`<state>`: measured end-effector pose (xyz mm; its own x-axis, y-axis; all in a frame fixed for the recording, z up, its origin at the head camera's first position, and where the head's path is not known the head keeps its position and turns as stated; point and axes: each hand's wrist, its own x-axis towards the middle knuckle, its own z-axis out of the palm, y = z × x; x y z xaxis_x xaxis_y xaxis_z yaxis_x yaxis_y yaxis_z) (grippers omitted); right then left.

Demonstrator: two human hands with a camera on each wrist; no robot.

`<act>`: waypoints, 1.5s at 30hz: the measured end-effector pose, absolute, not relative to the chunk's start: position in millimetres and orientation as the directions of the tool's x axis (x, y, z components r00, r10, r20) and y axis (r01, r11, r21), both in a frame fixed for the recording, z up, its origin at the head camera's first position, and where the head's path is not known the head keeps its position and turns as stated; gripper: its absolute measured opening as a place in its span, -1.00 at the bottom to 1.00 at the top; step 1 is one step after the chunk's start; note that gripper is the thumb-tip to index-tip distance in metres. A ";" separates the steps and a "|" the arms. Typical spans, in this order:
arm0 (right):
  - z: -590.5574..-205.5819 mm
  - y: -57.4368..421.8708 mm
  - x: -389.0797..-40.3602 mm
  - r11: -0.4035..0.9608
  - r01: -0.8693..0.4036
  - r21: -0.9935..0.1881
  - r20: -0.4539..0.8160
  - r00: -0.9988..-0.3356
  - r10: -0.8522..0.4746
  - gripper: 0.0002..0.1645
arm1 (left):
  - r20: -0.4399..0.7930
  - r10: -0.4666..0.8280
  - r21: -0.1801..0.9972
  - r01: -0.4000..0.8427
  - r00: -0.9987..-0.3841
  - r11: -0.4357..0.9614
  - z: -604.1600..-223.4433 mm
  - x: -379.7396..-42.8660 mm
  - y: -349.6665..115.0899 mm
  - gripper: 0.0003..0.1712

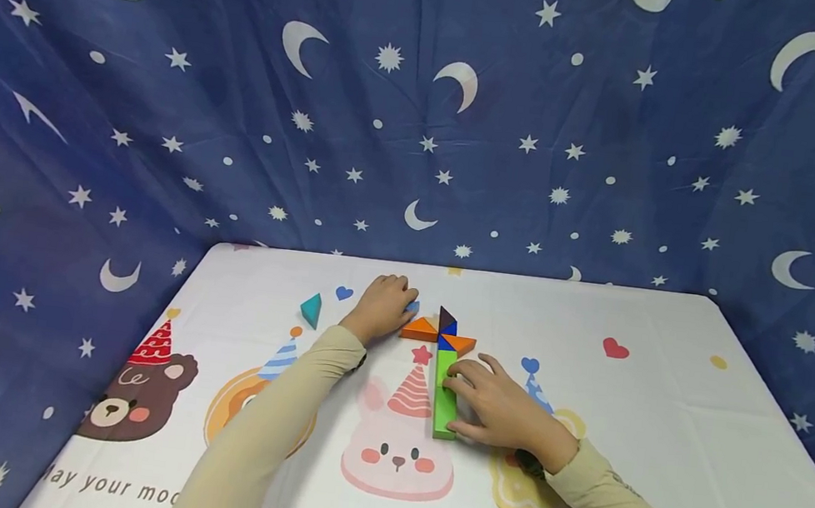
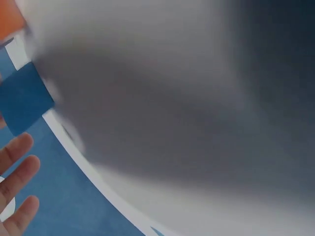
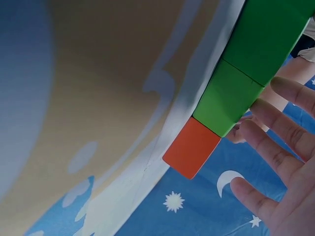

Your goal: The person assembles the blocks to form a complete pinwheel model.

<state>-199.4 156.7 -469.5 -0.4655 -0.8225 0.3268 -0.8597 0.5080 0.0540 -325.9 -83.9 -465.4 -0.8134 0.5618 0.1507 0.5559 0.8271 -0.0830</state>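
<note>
Near the table's far side, my left hand pinches a blue block at its fingertips; its other fingers are spread in the left wrist view. Just right of it lies a pinwheel-like group of triangular blocks: an orange block, a dark brown block, a blue block and another orange block. A green column runs from the group toward me; a seam between two green blocks shows in the right wrist view. My right hand touches the column's right side with loosely bent fingers.
A teal block lies apart, left of my left hand. The white tablecloth carries printed animals, hearts and lettering. A dark blue curtain with moons and stars hangs behind the table and at its sides.
</note>
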 end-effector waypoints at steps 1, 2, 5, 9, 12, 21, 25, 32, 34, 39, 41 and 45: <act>-470.3 156.5 -199.5 0.508 -0.860 0.054 0.327 -0.465 -0.823 -0.39 | 0.151 0.563 -0.077 0.558 -0.813 0.826 -465.2 -325.4 -84.6 -0.69; -471.0 156.3 -199.7 0.508 -0.860 0.056 0.328 -0.465 -0.822 -0.39 | 0.148 0.563 -0.072 0.558 -0.813 0.826 -464.6 -324.8 -85.8 -0.70; -470.8 155.8 -199.1 0.512 -0.858 0.052 0.325 -0.470 -0.821 -0.38 | 0.125 0.558 -0.049 0.557 -0.820 0.829 -461.9 -321.8 -93.6 -0.71; -469.4 155.7 -198.6 0.512 -0.857 0.049 0.324 -0.471 -0.820 -0.39 | 0.106 0.553 -0.005 0.556 -0.826 0.831 -459.2 -315.2 -109.5 -0.70; -469.1 155.9 -198.4 0.509 -0.859 0.052 0.324 -0.468 -0.822 -0.39 | 0.116 0.566 0.030 0.573 -0.816 0.819 -458.8 -308.3 -121.5 -0.73; -467.5 156.2 -197.1 0.514 -0.857 0.045 0.329 -0.473 -0.817 -0.37 | 0.149 0.639 -0.020 0.644 -0.754 0.764 -457.5 -281.6 -137.8 -0.72; -467.4 156.2 -196.7 0.514 -0.857 0.043 0.323 -0.475 -0.818 -0.37 | 0.141 0.671 -0.030 0.674 -0.728 0.738 -456.5 -270.9 -132.6 -0.71; -466.2 155.2 -196.5 0.525 -0.850 0.034 0.306 -0.491 -0.815 -0.38 | 0.158 0.717 -0.078 0.716 -0.679 0.694 -457.7 -262.4 -114.0 -0.70; -466.0 155.2 -196.2 0.528 -0.849 0.032 0.302 -0.495 -0.815 -0.38 | 0.159 0.727 -0.085 0.724 -0.668 0.685 -458.0 -262.0 -108.4 -0.71; -466.3 155.6 -196.1 0.525 -0.850 0.040 0.302 -0.490 -0.818 -0.38 | 0.170 0.747 -0.109 0.741 -0.643 0.663 -459.5 -263.5 -96.1 -0.71; -466.1 155.7 -196.1 0.524 -0.851 0.041 0.305 -0.488 -0.818 -0.38 | 0.181 0.754 -0.117 0.747 -0.632 0.655 -460.2 -264.4 -91.9 -0.71; -466.0 156.2 -196.1 0.525 -0.850 0.042 0.304 -0.490 -0.817 -0.39 | 0.199 0.764 -0.124 0.757 -0.614 0.641 -460.0 -265.1 -84.6 -0.71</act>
